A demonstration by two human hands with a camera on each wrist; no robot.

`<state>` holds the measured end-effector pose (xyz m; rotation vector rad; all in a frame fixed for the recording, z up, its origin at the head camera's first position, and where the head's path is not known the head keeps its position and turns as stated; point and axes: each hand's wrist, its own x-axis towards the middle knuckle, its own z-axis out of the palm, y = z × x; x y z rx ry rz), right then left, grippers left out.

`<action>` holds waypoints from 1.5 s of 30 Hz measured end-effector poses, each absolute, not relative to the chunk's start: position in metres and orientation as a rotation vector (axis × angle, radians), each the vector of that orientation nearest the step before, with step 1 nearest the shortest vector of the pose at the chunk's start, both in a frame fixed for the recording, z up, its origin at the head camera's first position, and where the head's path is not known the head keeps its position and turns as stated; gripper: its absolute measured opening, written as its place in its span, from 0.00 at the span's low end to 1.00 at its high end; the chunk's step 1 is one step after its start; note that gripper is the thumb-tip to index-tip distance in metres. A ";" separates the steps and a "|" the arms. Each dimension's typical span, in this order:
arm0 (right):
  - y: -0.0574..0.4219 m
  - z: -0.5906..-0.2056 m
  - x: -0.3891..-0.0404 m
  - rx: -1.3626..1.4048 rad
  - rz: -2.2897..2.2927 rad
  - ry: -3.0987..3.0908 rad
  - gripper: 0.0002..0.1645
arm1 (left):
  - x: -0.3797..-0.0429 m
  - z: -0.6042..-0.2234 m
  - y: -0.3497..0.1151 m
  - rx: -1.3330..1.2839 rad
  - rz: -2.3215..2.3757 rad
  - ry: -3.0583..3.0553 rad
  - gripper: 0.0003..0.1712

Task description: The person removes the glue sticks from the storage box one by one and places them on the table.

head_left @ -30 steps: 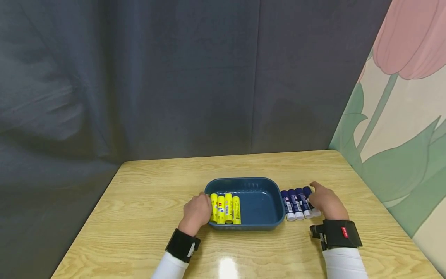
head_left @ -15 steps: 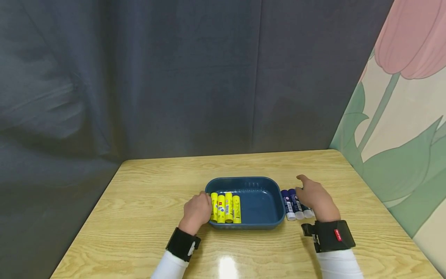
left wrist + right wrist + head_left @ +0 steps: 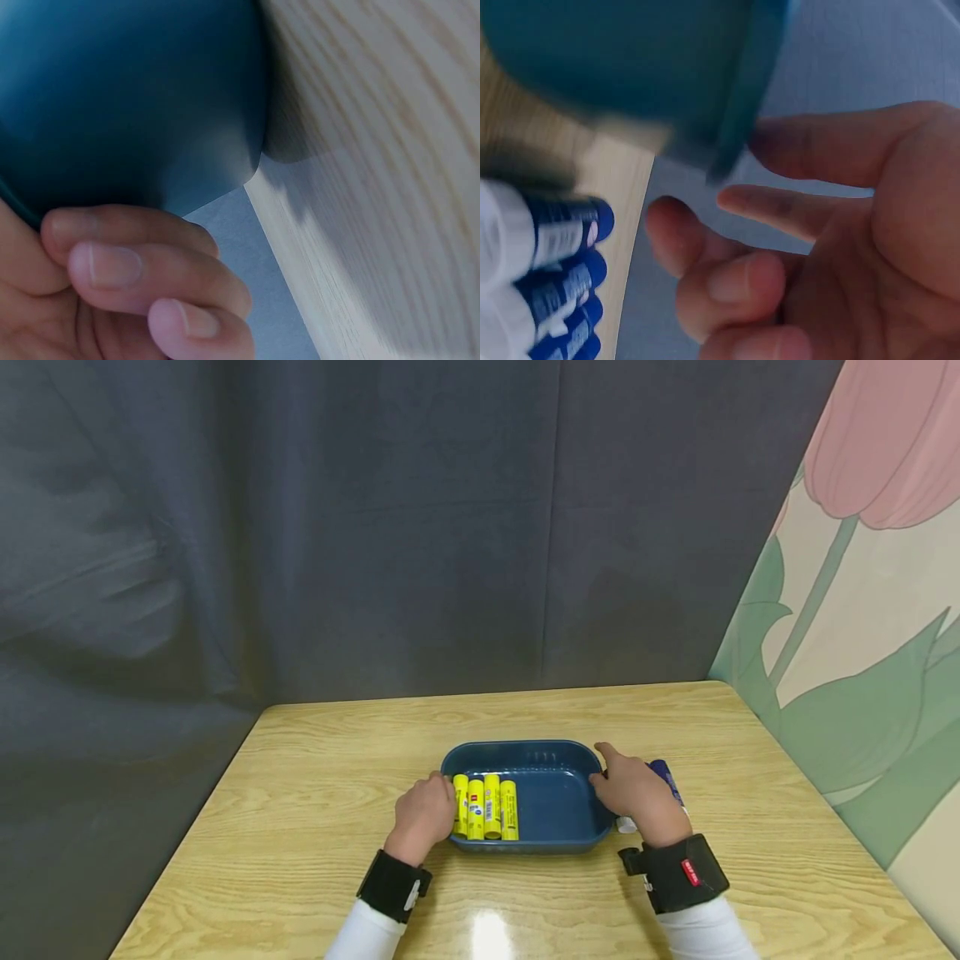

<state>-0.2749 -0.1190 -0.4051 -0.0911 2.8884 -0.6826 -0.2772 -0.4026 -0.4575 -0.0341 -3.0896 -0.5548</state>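
A dark blue rectangular tray [image 3: 555, 847] stands on the table, with several yellow glue sticks [image 3: 492, 807] side by side in its left half. My left hand [image 3: 424, 814] grips the tray's left rim; in the left wrist view its fingers [image 3: 161, 274] curl against the outer wall. At the right end, my right hand [image 3: 633, 789] is at the rim, thumb [image 3: 817, 148] against the edge and the other fingers loosely bent below, apart from the wall. Several navy glue sticks with white ends [image 3: 555, 232] lie right of the tray, mostly hidden under this hand in the head view.
The wooden table [image 3: 322, 777] reaches back to a dark grey curtain [image 3: 420, 543]. A wall painted with a pink tulip [image 3: 885, 443] borders the right side. Black camera straps [image 3: 678, 872] circle both wrists.
My right hand has moved left across the navy glue sticks to the tray's right rim, uncovering the rightmost stick. The left hand, tray and yellow glue sticks have stayed in place.
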 end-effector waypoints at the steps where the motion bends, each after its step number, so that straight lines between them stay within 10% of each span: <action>1: -0.122 -0.406 -0.274 -0.084 -0.675 2.882 0.34 | -0.277 -0.458 -0.403 -0.033 -0.555 -3.091 0.20; 45: -0.130 -0.413 -0.278 0.070 -0.734 2.765 0.42 | -0.278 -0.445 -0.403 0.202 -0.495 -3.140 0.26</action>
